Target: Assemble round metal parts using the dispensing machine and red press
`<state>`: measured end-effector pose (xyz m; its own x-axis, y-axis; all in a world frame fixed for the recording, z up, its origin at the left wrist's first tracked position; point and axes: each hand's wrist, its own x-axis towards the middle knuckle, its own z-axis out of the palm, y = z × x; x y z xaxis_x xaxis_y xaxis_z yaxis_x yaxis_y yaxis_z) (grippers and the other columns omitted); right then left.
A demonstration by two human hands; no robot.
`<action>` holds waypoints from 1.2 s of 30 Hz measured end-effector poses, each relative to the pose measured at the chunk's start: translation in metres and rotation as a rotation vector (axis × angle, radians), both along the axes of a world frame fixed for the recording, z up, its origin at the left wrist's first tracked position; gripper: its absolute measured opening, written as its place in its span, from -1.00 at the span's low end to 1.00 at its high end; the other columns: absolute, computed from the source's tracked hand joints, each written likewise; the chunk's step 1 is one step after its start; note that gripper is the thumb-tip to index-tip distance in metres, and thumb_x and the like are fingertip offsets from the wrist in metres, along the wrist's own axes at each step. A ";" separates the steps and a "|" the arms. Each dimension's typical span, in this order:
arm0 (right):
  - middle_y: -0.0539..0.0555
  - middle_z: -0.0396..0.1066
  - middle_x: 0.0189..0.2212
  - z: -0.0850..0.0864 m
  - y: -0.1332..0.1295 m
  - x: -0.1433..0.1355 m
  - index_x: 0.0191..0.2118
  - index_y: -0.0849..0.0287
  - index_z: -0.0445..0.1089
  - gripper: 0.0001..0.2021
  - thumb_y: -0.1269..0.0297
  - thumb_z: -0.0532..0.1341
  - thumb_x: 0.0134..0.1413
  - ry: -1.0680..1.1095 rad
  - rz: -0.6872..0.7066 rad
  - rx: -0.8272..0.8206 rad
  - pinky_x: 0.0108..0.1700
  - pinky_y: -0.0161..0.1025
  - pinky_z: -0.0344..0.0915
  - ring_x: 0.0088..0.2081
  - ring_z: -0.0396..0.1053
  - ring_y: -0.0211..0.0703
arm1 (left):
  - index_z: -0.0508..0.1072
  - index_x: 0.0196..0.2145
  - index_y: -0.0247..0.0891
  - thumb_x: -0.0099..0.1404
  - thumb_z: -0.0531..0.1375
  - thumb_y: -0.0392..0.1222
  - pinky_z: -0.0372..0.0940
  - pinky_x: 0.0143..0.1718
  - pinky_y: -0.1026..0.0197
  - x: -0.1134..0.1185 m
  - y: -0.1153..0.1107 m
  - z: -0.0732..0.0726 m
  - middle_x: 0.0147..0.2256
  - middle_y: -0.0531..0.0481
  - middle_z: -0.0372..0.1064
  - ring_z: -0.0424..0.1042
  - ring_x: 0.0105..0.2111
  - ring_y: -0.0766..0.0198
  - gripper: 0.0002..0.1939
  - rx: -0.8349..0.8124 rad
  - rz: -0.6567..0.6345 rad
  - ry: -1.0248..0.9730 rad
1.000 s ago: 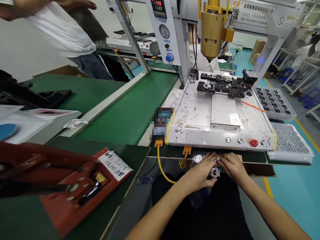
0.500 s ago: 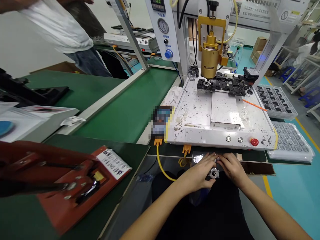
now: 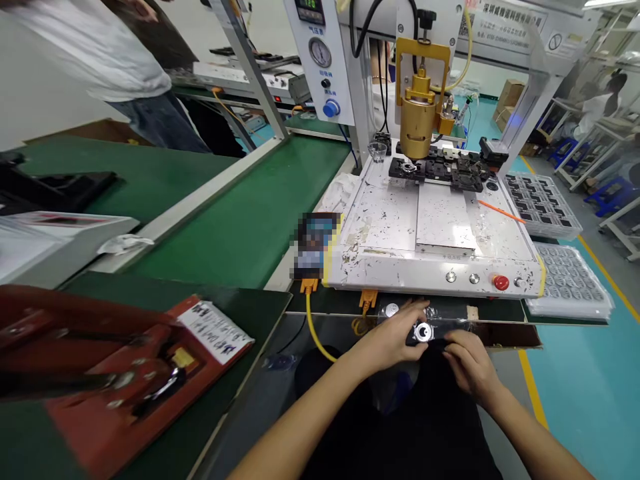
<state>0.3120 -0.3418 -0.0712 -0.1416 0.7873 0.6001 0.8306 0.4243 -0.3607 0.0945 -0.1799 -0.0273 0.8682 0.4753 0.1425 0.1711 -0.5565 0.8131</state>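
Below the white machine, the right hand has drawn back, leaving the left hand alone pinching the round part; whether the right grips anything, I can't tell.

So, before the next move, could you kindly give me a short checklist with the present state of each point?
1. Left grip has hold of the ring-topped part: ok, fingers on its left side.
2. Right grip is off that part: cannot tell; its fingertips are close by, contact unclear.
3. Both hands are away from the gold machine head: ok, they are by the machine's front edge.
4. Machine base is free of loose items: not ok, an orange stick lies at its right side.
5. Red button is released: cannot tell.
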 end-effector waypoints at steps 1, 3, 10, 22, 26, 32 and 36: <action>0.31 0.63 0.08 0.003 0.001 0.000 0.01 0.11 0.46 -0.78 0.55 0.23 0.40 0.013 -0.016 -0.022 0.14 0.17 0.58 0.17 0.59 0.20 | 0.45 0.05 -0.20 0.28 0.36 -0.32 0.21 0.47 -0.22 0.002 0.002 -0.001 0.41 -0.37 0.33 0.31 0.45 -0.14 -0.60 0.006 0.024 -0.010; 0.31 0.56 0.23 0.006 0.008 0.002 -0.02 0.10 0.43 -0.79 0.55 0.19 0.41 0.037 -0.033 -0.067 0.30 0.27 0.48 0.33 0.47 0.22 | 0.45 0.08 -0.21 0.29 0.35 -0.32 0.31 0.41 -0.16 0.004 0.005 0.000 0.39 -0.37 0.36 0.38 0.40 -0.13 -0.59 0.020 0.049 -0.028; 0.34 0.53 0.26 0.002 0.034 0.006 -0.10 0.07 0.40 -0.85 0.44 0.12 0.50 0.200 -0.158 -0.124 0.34 0.35 0.42 0.34 0.45 0.21 | 0.48 0.01 -0.16 0.25 0.39 -0.33 0.35 0.35 -0.15 -0.016 0.001 0.009 0.26 -0.24 0.52 0.43 0.34 -0.13 -0.61 0.102 0.082 -0.072; -0.04 0.39 -0.50 0.061 0.027 0.004 -0.12 0.11 0.44 -0.67 -0.07 0.20 0.50 0.773 -0.337 -0.408 -0.46 -0.24 0.36 -0.50 0.38 -0.16 | 0.53 -0.05 -0.23 0.23 0.35 -0.39 0.24 0.32 -0.38 0.016 -0.015 0.001 0.18 -0.33 0.50 0.40 0.27 -0.30 -0.68 0.122 0.279 -0.120; -0.11 0.32 -0.60 0.083 0.030 -0.006 -0.10 0.14 0.52 -0.58 -0.17 0.29 0.39 0.906 -0.243 -0.552 -0.55 -0.28 0.28 -0.61 0.29 -0.22 | 0.48 0.01 -0.20 0.28 0.34 -0.33 0.45 0.12 -0.15 0.000 -0.032 0.013 -0.01 -0.19 0.57 0.56 0.03 -0.08 -0.66 -0.009 0.322 -0.153; 0.00 0.50 -0.38 0.117 0.031 -0.032 -0.04 0.06 0.69 -0.70 -0.04 0.38 0.35 0.961 0.004 -0.653 -0.34 -0.18 0.51 -0.48 0.52 -0.19 | 0.45 0.02 -0.22 0.26 0.50 -0.18 0.51 -0.28 0.25 -0.034 -0.057 0.039 -0.22 0.00 0.57 0.60 -0.31 0.25 -0.56 -0.950 0.422 -0.401; 0.02 0.53 -0.26 0.127 0.037 -0.042 0.02 0.00 0.71 -0.74 0.03 0.38 0.37 0.936 0.103 -0.658 -0.26 -0.16 0.55 -0.42 0.56 -0.21 | 0.52 0.00 -0.23 0.15 0.62 -0.19 0.58 -0.04 0.18 -0.048 -0.066 0.054 -0.13 -0.04 0.65 0.71 -0.13 0.14 -0.46 -1.152 0.510 -0.505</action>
